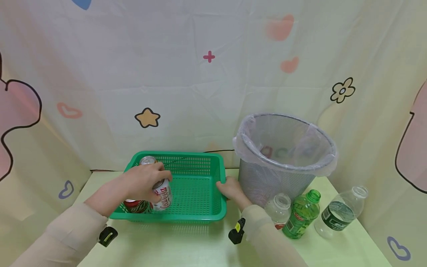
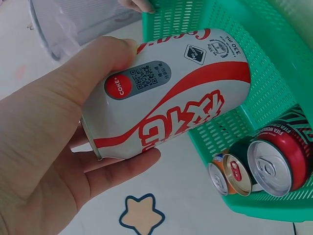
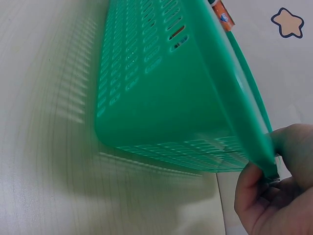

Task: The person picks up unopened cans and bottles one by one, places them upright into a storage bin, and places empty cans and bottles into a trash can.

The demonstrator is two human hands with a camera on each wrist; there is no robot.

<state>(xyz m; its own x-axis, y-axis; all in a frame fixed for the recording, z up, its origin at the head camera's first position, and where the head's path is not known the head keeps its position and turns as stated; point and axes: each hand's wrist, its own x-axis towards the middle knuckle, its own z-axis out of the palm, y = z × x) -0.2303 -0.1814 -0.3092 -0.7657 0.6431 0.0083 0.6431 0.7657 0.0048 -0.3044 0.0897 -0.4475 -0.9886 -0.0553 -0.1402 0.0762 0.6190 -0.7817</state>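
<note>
A white-and-red Coca-Cola can (image 1: 163, 196) is held by my left hand (image 1: 143, 181) at the left part of the green plastic basket (image 1: 224, 185). In the left wrist view, the thumb and fingers go round the top end of this can (image 2: 171, 98). Beside it in the basket are a red can (image 2: 291, 154), a can with a gold lid (image 2: 237, 175) and an orange can (image 2: 219, 178). My right hand (image 1: 233, 191) grips the basket's right rim; the right wrist view has thumb and curled fingers on either side of the rim (image 3: 261, 152).
Right of the basket stands a mesh waste bin (image 1: 273, 181) with a clear plastic liner. In front of it are a clear bottle (image 1: 278, 209), a green bottle (image 1: 301, 215) and a clear bottle with a dark label (image 1: 340, 213). A printed curtain (image 1: 186, 96) hangs behind the table.
</note>
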